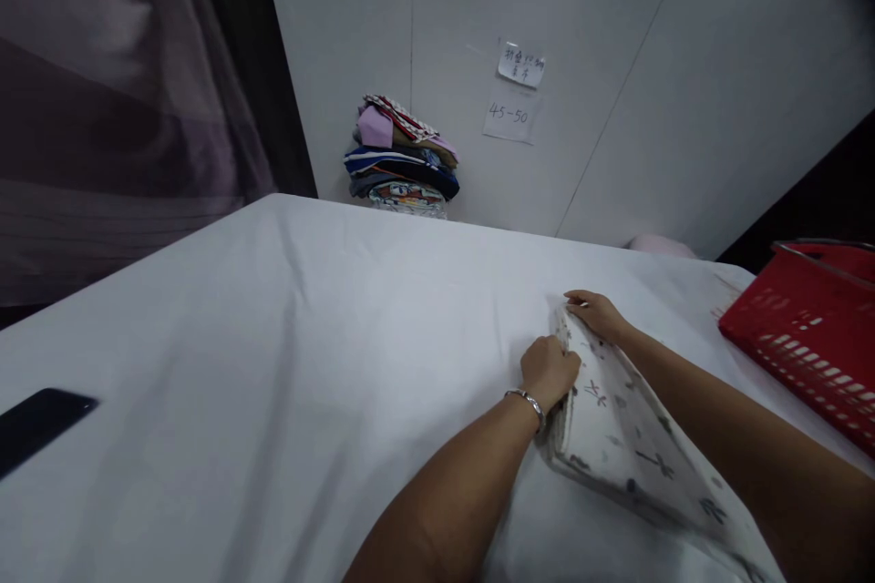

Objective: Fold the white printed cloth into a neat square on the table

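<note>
Gripping the near-left edge of the folded cloth [615, 437], my left hand [550, 368] is curled nearly into a fist, a shiny metal bracelet [526, 405] round its wrist. My right hand [599, 316] is at the far corner, thumb and fingers closed about the fabric with the tips partly stretched out; just how firm that hold is, I can't tell. The cloth looks soft and matt, off-white, printed with little grey and brownish plants, and its layers stack up in a thick rounded fold along the left side. It lies right of centre on a white sheet [383, 364], smooth with a few long, shallow creases.

My right forearm runs along the cloth's right side and hides some of it. Further right sits a red basket [786, 319], hard slatted plastic with a thin metal handle, well clear of the cloth. Over on the far left lies a flat, dark, glossy slab [41, 424]. Past the sheet's far edge, a pile of folded clothes [403, 155] is heaped against the pale wall [602, 27].

The cloth's long axis slants from the far corner down to the lower right, its near end running out of view.
</note>
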A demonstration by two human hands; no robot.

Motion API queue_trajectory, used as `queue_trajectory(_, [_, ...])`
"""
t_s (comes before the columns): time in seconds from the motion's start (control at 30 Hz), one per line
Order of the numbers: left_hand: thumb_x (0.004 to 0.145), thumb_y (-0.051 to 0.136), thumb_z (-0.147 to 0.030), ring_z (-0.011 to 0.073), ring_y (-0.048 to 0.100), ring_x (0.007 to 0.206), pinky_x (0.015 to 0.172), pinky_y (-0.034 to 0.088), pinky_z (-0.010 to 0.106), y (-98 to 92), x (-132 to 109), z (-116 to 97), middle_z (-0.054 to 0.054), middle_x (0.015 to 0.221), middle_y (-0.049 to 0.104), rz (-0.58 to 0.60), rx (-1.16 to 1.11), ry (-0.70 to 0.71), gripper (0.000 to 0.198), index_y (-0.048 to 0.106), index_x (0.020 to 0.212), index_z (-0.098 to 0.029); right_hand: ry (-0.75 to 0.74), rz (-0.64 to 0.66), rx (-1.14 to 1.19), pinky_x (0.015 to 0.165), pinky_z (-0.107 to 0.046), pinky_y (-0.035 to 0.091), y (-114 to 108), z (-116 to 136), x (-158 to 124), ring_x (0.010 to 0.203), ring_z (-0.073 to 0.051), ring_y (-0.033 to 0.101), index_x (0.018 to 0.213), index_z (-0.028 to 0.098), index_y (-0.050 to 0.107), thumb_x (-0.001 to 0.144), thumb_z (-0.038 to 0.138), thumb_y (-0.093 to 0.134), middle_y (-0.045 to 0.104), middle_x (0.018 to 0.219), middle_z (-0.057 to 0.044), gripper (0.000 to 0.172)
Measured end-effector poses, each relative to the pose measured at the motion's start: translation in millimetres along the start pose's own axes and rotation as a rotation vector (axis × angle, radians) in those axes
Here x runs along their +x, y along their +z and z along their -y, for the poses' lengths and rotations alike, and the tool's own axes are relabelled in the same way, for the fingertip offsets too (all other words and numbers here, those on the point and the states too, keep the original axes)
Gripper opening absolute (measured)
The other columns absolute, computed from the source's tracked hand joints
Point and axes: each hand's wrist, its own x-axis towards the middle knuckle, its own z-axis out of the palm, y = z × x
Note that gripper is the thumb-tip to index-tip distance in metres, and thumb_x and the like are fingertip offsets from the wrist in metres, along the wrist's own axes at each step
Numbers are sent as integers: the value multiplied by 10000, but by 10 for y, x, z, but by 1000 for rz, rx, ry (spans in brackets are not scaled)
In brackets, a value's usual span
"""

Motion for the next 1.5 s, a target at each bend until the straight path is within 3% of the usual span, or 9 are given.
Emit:
queue_trajectory(0.2, [780, 497, -316, 204, 588, 901, 743, 419, 276, 9, 10, 28, 81, 993, 640, -18, -7, 12, 219, 602, 906, -170, 4, 66, -207, 849, -304, 430, -75, -35, -91, 967, -225, 605, 1009, 193, 666, 831, 476, 446, 681, 1024, -85, 400])
queue_trajectory(0.47, [748, 551, -334, 249, 589, 951, 756, 438, 305, -116, -35, -24, 114, 1028, 633, 9, -81, -43, 287, 540, 971, -153, -6, 75, -369, 797, -283, 417, -24, 24, -168, 953, -211, 598, 1014, 190, 635, 905, 470, 280, 667, 1042, -96, 465])
queue_trajectory(0.73, [734, 581, -381, 239, 605, 934, 742, 459, 291, -105, -22, -7, 113, 1009, 646, 87, -125, -60, 299, 558, 931, -158, -10, 77, -403, 770, -319, 435, -23, 72, -92, 923, -237, 609, 983, 193, 644, 892, 507, 263, 678, 1003, -99, 502])
queue_trajectory(0.93, [661, 641, -470, 233, 621, 898, 710, 471, 262, -180, 32, 19, 102, 939, 673, 159, -95, -33, 380, 589, 875, -161, -61, 81, -380, 930, -355, 396, -83, 77, -126, 1100, -239, 538, 1169, 175, 576, 886, 488, 290, 614, 1171, -106, 509])
queue_trajectory(1.1, [692, 608, -419, 190, 645, 658, 613, 478, 250, -271, 105, 15, 84, 706, 681, 360, -102, -27, 289, 623, 751, -136, -174, -130, -258, 1006, -423, 344, -112, 207, -475, 1200, -259, 453, 1243, 146, 501, 872, 461, 322, 513, 1295, -142, 518])
queue_trajectory(1.2, [708, 595, -382, 171, 632, 592, 596, 481, 244, -289, 131, 25, 68, 639, 667, 395, -118, -26, 257, 633, 730, -129, -202, -113, -182, 1009, -424, 351, -187, 259, -973, 1202, -255, 456, 1243, 188, 498, 866, 462, 361, 502, 1314, -118, 486])
queue_trajectory(1.33, [710, 590, -335, 167, 631, 588, 617, 487, 241, -293, 122, 20, 77, 630, 664, 393, -101, -21, 223, 639, 720, -118, -18, -83, -277, 1024, -430, 334, -437, 8, -1763, 1226, -295, 428, 1275, 191, 469, 823, 507, 417, 419, 1386, -117, 554])
queue_trajectory(1.43, [713, 591, -326, 167, 634, 604, 640, 488, 246, -296, 106, 4, 80, 660, 670, 385, -85, -24, 224, 639, 764, -113, 476, -107, -233, 886, -442, 452, -622, -296, -2145, 1009, -333, 585, 1277, 139, 460, 769, 581, 437, 560, 1212, -189, 675])
queue_trajectory(1.5, [722, 595, -339, 168, 634, 616, 646, 486, 250, -295, 99, -2, 77, 673, 672, 376, -84, -27, 237, 635, 797, -117, 714, -67, -84, 778, -427, 499, -686, -411, -2227, 904, -326, 625, 1308, 138, 428, 736, 634, 452, 630, 1076, -179, 758])
